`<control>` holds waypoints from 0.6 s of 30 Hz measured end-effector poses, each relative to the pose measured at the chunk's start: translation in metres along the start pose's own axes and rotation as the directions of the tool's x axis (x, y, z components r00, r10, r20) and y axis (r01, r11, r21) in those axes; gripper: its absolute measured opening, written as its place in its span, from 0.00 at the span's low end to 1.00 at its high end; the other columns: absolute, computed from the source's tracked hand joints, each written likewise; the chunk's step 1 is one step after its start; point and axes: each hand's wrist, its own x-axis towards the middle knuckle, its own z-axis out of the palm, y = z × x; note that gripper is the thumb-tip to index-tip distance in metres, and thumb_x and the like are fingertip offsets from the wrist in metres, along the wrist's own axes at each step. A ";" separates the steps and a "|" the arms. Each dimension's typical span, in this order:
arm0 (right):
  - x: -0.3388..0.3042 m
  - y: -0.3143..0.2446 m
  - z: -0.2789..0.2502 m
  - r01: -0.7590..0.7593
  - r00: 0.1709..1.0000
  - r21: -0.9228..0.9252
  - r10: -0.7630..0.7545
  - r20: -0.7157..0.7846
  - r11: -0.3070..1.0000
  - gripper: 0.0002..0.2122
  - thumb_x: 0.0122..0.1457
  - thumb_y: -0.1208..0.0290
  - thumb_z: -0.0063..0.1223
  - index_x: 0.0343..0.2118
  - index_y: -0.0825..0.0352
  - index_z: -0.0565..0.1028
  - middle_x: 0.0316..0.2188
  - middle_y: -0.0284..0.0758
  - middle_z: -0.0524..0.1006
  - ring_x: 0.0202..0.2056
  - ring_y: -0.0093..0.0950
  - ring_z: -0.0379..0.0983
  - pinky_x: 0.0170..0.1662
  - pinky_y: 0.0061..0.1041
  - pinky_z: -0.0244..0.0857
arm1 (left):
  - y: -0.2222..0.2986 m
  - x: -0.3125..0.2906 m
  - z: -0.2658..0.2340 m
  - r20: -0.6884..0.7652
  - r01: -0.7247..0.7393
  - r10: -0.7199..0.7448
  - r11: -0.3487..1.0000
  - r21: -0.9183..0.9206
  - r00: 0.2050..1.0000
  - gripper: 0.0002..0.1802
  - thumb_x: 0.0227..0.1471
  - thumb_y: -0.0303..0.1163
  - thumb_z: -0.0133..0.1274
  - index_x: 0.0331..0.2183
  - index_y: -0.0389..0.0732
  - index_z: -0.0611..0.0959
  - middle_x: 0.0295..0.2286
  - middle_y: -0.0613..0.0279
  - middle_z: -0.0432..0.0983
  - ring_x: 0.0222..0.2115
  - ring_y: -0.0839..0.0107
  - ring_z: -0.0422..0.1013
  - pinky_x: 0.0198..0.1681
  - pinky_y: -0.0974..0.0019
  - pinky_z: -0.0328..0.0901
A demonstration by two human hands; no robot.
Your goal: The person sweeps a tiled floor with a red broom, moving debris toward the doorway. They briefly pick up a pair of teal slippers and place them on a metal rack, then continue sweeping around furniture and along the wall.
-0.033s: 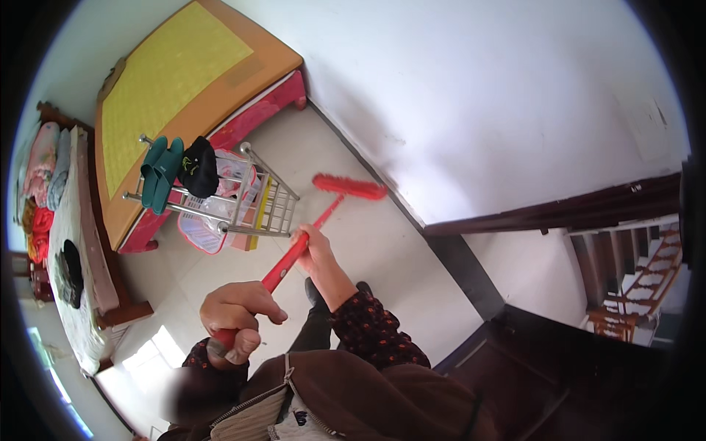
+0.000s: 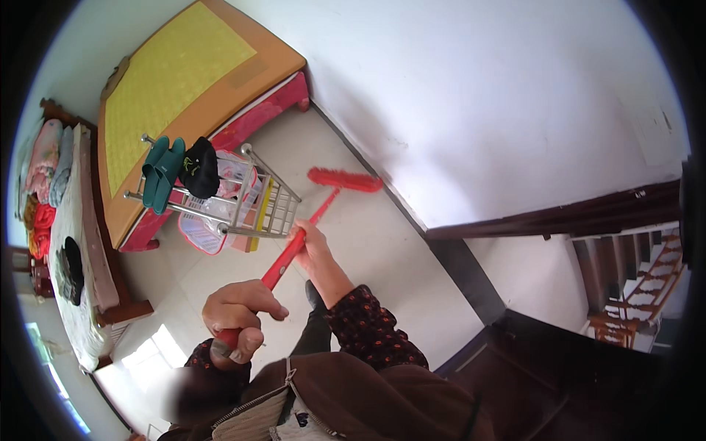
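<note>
Evidently mid-stroke, to judge by its pose, the red long-handled brush (image 2: 282,264) slants away from the body, its fluffy head (image 2: 344,180) low over the floor at the far side, near the foot of the wall. The left hand (image 2: 243,316) curls round the near end of the pole, and the right hand (image 2: 312,250) grips it farther along. The work looks under way rather than finished; how much of the floor is done, and how much is left, cannot be told. Pale, smooth floor (image 2: 390,272) stretches beneath, edged by a dark skirting along the white wall (image 2: 507,110) to the right. To the left of the brush stands a metal rack (image 2: 279,209) bearing green slippers (image 2: 162,175), with a pink-rimmed basket (image 2: 201,234) low beside it. Beyond lies a bed with a yellow mat (image 2: 169,81); farther left, folded bedding (image 2: 44,158) is stacked. A staircase railing (image 2: 647,283) shows at far right.
</note>
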 end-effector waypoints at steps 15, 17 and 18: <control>0.037 -0.143 -0.161 0.003 0.998 -0.888 0.054 0.032 0.460 0.07 0.55 0.72 0.51 0.25 0.69 0.72 0.15 0.32 0.70 0.13 0.24 0.65 0.17 0.24 0.59 | -0.063 -0.175 0.014 -0.266 0.650 -0.648 0.471 0.597 0.714 0.13 0.38 0.23 0.64 0.31 0.38 0.82 0.29 0.57 0.78 0.27 0.66 0.75 0.30 0.68 0.69; -0.033 -0.153 -0.202 0.022 0.998 -0.918 -0.057 -0.001 0.396 0.07 0.58 0.70 0.49 0.25 0.65 0.72 0.15 0.29 0.69 0.12 0.22 0.64 0.17 0.22 0.59 | -0.051 -0.203 0.006 -0.331 0.729 -0.701 0.391 0.562 0.632 0.12 0.39 0.25 0.64 0.31 0.38 0.82 0.29 0.57 0.78 0.25 0.67 0.75 0.28 0.68 0.69; -0.076 -0.152 -0.219 -0.059 0.998 -0.855 0.030 -0.050 0.515 0.07 0.59 0.69 0.48 0.26 0.64 0.72 0.15 0.28 0.69 0.13 0.21 0.65 0.17 0.21 0.58 | -0.044 -0.220 0.003 -0.362 0.762 -0.716 0.365 0.535 0.597 0.11 0.40 0.25 0.64 0.31 0.38 0.83 0.28 0.57 0.78 0.24 0.68 0.75 0.28 0.68 0.69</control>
